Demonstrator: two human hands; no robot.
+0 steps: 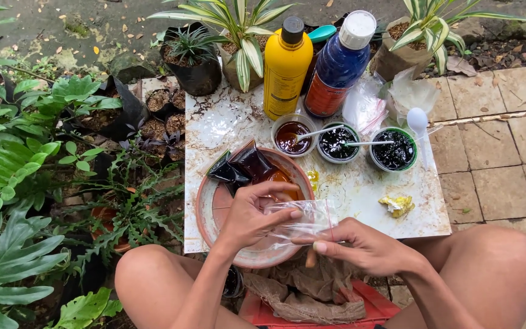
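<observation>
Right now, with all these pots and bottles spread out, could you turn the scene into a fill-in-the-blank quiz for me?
1. Both hands, left hand and right hand, hold a clear plastic ____.
2. The bottle with the black cap is ____.
3. Three small cups of dark liquid stand in a ____.
4. The filled dark pouches lie in a round ____-coloured dish.

Missing words: bag; yellow; row; terracotta

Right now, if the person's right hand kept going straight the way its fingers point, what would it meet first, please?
The right hand points leftward, so it would probably first meet the left hand, which shares its hold on the clear plastic bag above the terracotta dish; depth is uncertain.
</observation>
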